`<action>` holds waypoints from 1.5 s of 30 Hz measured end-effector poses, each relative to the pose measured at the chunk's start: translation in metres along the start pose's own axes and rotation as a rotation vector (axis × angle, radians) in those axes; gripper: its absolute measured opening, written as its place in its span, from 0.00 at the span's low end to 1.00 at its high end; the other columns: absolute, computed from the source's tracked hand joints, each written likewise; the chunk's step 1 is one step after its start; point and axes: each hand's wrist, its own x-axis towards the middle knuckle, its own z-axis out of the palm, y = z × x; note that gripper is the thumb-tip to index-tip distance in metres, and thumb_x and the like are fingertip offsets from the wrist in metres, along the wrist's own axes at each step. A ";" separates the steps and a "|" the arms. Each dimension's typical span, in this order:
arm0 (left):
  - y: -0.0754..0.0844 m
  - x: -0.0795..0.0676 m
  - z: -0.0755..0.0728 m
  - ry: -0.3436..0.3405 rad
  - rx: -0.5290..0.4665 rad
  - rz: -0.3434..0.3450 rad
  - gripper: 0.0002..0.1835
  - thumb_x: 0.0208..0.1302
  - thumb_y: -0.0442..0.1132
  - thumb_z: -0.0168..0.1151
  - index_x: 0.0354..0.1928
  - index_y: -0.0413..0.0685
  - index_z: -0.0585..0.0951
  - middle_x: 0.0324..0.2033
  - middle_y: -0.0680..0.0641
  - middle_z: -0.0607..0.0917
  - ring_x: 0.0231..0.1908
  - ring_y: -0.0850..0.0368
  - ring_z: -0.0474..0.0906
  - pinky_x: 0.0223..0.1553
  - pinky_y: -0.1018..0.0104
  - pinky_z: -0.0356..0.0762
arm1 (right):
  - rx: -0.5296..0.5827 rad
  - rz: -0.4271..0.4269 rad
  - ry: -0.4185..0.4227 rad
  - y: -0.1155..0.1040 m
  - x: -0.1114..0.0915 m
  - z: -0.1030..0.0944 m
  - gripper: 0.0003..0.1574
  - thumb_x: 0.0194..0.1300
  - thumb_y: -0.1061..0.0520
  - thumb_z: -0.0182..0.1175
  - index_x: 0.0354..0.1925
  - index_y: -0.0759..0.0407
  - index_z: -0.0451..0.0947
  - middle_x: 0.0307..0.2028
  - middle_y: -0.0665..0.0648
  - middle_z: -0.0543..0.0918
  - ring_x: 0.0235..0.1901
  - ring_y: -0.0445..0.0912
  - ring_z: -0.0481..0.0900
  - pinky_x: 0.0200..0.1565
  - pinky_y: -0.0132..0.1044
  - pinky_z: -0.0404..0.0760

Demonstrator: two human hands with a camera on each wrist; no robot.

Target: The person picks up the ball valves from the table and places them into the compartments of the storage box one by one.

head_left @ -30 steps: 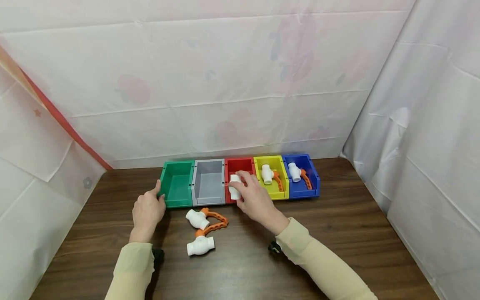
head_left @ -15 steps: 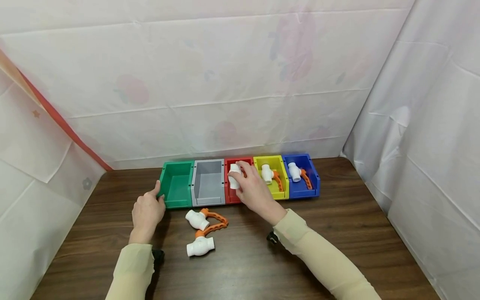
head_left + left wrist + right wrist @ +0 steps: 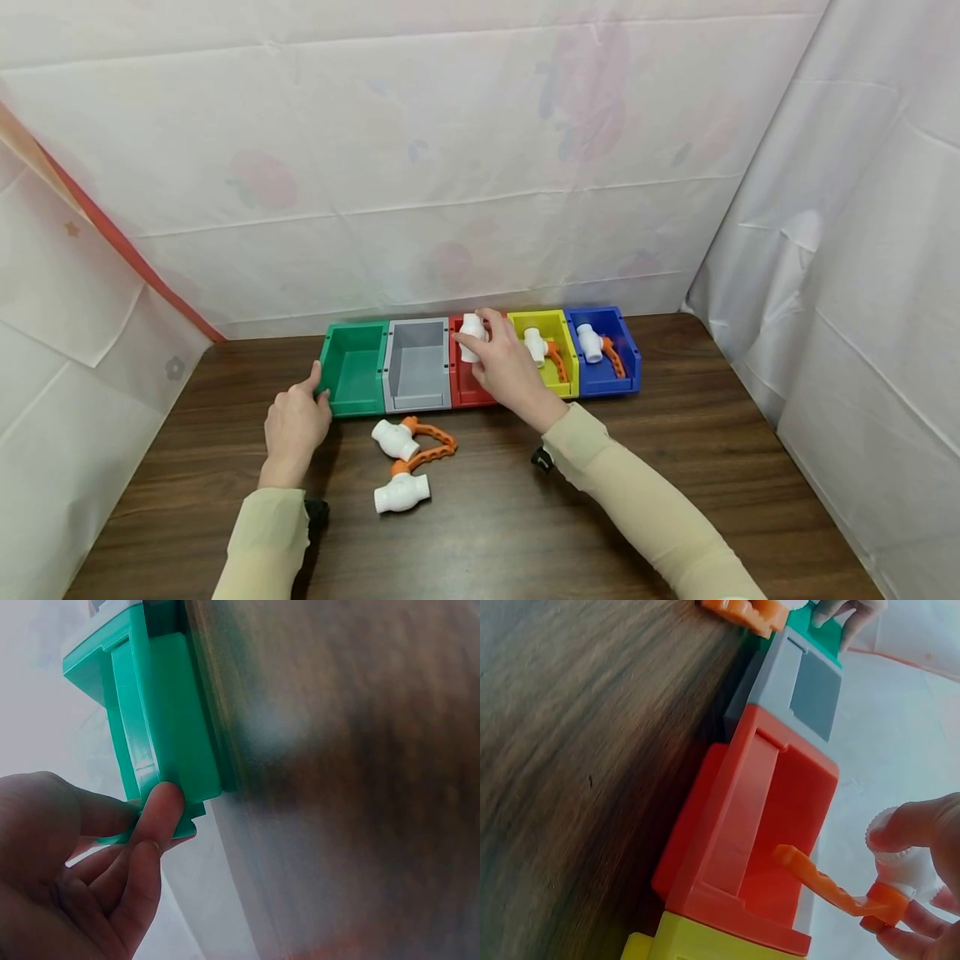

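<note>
My right hand [image 3: 516, 377] pinches a white ball valve [image 3: 471, 340] by its body, over the red bin [image 3: 467, 392]. In the right wrist view, the valve's orange lever [image 3: 825, 886] points across the opening of that bin. At the left end of the row, my left hand [image 3: 296, 423] grips the side of the green bin [image 3: 352, 408]; the left wrist view has thumb and fingers [image 3: 161, 814] pinching its corner. Two more ball valves lie on the table in front of the bins, a nearer one [image 3: 402, 492] and a farther one [image 3: 394, 438], their orange levers almost meeting.
Between the green and red bins stands a grey bin [image 3: 417, 400]. To the right, a yellow bin [image 3: 564, 388] and a blue bin [image 3: 600, 388] each hold one ball valve. A pale curtain [image 3: 450, 167] hangs behind the wooden table [image 3: 712, 467].
My right hand has moved the ball valve away from me, from the red bin's front toward its back, tilting it slightly. The left hand has stayed on the green bin.
</note>
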 end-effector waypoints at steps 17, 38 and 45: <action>0.000 0.001 -0.001 -0.003 0.004 -0.001 0.29 0.71 0.37 0.58 0.72 0.43 0.67 0.51 0.23 0.78 0.22 0.33 0.77 0.20 0.44 0.74 | -0.103 0.019 -0.104 0.014 0.009 0.023 0.29 0.58 0.62 0.68 0.58 0.47 0.82 0.66 0.62 0.66 0.56 0.55 0.71 0.40 0.38 0.84; -0.001 0.003 0.000 -0.006 0.013 0.005 0.30 0.71 0.36 0.58 0.73 0.43 0.66 0.51 0.23 0.78 0.21 0.35 0.77 0.19 0.45 0.73 | -0.151 0.113 -0.258 0.016 0.013 0.036 0.27 0.59 0.60 0.69 0.57 0.45 0.83 0.64 0.61 0.68 0.51 0.54 0.72 0.46 0.41 0.82; -0.003 0.003 -0.002 -0.010 0.015 -0.003 0.30 0.70 0.36 0.58 0.73 0.43 0.66 0.51 0.23 0.78 0.20 0.36 0.77 0.17 0.47 0.72 | -0.177 0.136 -0.335 0.014 0.020 0.043 0.25 0.61 0.59 0.67 0.58 0.46 0.82 0.60 0.60 0.68 0.48 0.53 0.71 0.41 0.42 0.82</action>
